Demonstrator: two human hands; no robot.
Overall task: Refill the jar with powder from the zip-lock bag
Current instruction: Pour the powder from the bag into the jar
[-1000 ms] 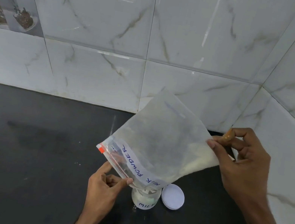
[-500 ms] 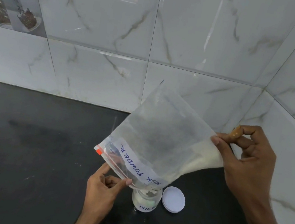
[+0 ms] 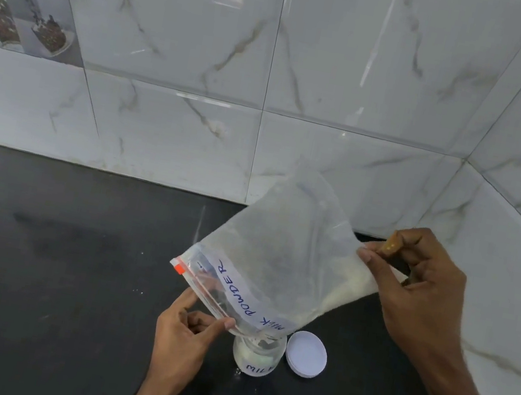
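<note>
While a small clear jar (image 3: 256, 358) stands open on the dark countertop (image 3: 65, 267) at the lower centre of the frame, a zip-lock bag (image 3: 276, 256) labelled "MILK POWDER" is tipped above it, mouth downward, with one corner of that mouth right over the jar's opening. The bag's long axis slants from the jar up toward the right of the frame. The left hand (image 3: 186, 334), just left of the jar and the nearer of the two, pinches the zip edge between thumb and forefinger. The right hand (image 3: 419, 295), higher at centre right, pinches the bag's raised bottom corner. Pale powder (image 3: 350, 293) lies in a band along the bag's lower edge, sloping toward the mouth; the rest of the bag looks dusty and nearly empty. White powder shows inside the jar, its level hard to judge. A white lid (image 3: 307, 354) lies flat just right of the jar. Marble-patterned wall tiles (image 3: 208, 49) fill the upper frame.
</note>
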